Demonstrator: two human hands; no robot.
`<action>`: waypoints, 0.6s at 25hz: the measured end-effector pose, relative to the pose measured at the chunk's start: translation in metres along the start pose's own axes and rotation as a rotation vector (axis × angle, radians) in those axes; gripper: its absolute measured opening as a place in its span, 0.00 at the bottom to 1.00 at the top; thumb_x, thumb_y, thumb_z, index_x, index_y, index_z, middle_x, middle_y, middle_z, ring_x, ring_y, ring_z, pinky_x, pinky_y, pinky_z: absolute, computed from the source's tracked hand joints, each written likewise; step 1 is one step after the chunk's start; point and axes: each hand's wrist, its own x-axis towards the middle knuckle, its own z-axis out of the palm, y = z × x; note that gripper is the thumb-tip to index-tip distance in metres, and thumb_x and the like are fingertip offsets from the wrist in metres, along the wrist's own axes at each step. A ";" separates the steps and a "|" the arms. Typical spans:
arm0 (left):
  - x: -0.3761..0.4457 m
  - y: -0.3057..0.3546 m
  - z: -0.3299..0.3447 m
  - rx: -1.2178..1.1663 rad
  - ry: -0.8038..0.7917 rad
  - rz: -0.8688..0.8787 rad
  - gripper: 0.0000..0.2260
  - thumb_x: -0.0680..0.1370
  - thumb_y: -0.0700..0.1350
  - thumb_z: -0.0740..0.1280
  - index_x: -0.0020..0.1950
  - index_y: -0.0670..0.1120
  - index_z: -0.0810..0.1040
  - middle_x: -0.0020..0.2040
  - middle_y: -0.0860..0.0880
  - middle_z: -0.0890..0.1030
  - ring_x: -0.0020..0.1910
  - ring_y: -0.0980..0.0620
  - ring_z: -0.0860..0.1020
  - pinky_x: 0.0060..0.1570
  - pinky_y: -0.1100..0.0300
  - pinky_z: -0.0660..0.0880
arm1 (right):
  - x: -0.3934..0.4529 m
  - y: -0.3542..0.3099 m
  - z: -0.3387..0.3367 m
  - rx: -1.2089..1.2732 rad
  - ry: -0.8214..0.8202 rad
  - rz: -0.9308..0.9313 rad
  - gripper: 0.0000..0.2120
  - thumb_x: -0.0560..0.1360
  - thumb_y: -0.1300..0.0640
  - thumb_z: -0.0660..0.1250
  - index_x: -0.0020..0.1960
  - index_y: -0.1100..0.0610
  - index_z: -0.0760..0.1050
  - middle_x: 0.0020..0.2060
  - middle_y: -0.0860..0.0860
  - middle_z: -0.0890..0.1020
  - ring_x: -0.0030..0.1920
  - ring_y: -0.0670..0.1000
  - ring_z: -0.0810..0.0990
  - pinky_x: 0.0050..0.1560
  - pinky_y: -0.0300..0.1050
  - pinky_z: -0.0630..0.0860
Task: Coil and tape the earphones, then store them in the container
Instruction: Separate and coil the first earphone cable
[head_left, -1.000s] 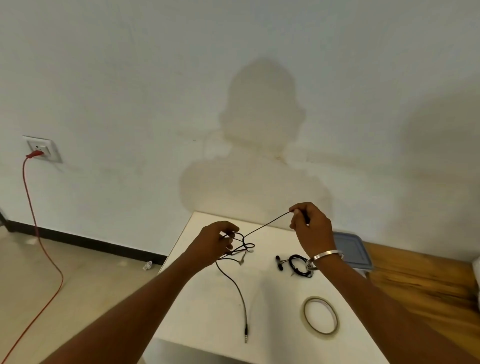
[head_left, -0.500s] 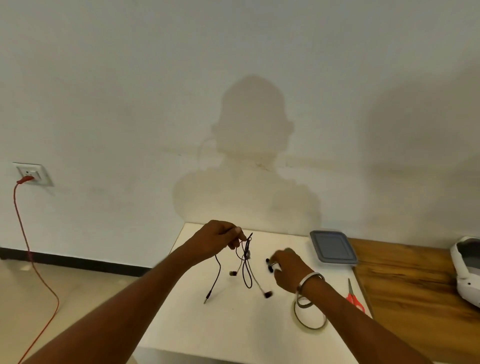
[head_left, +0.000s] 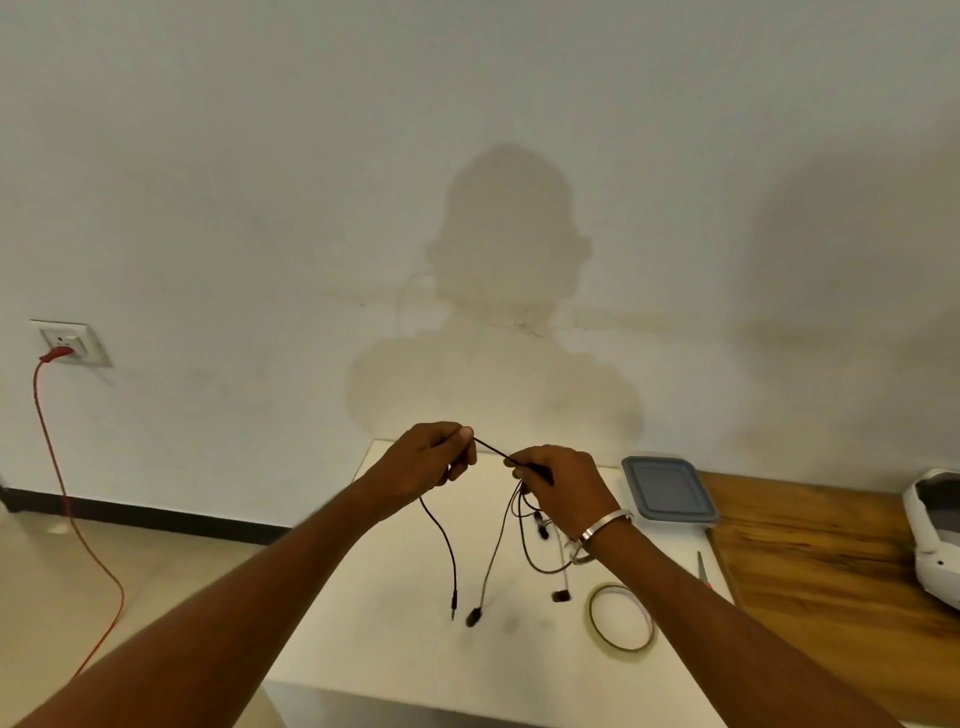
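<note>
Black wired earphones (head_left: 453, 558) hang above the white table (head_left: 395, 639), held by both hands. My left hand (head_left: 434, 460) pinches the cable on the plug side; the plug end dangles below it. My right hand (head_left: 558, 480) pinches the cable a short way along, with a taut stretch between the hands. The two earbuds and loose loops hang under my right hand. A roll of clear tape (head_left: 620, 617) lies flat on the table at the right. The grey-lidded container (head_left: 667, 487) sits shut at the table's back right.
Scissors with red handles (head_left: 702, 569) lie at the table's right edge, partly hidden by my right arm. A wooden surface (head_left: 831, 582) adjoins on the right, bearing a white device (head_left: 935, 535). A red cord (head_left: 78, 519) runs from a wall socket (head_left: 70, 342) down to the floor.
My right hand rose from the table and took hold of the cable next to my left hand. The earphones now hang stretched between both hands.
</note>
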 end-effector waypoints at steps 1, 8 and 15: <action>-0.001 -0.004 -0.001 0.014 0.033 -0.009 0.17 0.83 0.48 0.57 0.39 0.43 0.76 0.29 0.50 0.72 0.28 0.55 0.66 0.30 0.65 0.63 | -0.001 0.003 -0.002 -0.003 0.006 -0.003 0.10 0.75 0.61 0.67 0.55 0.57 0.80 0.48 0.51 0.83 0.41 0.42 0.80 0.43 0.22 0.70; -0.003 -0.039 -0.001 0.250 0.198 -0.183 0.17 0.82 0.52 0.58 0.37 0.48 0.79 0.29 0.52 0.75 0.27 0.57 0.70 0.34 0.60 0.66 | -0.011 0.024 -0.013 0.220 0.037 0.071 0.08 0.76 0.58 0.66 0.51 0.53 0.82 0.45 0.51 0.85 0.49 0.50 0.83 0.51 0.44 0.80; 0.001 -0.045 0.018 0.367 0.186 -0.243 0.18 0.82 0.51 0.56 0.40 0.46 0.80 0.31 0.50 0.75 0.30 0.53 0.72 0.32 0.63 0.67 | -0.015 0.017 -0.001 0.645 0.135 0.169 0.09 0.77 0.57 0.64 0.52 0.53 0.82 0.50 0.49 0.83 0.51 0.43 0.80 0.50 0.36 0.75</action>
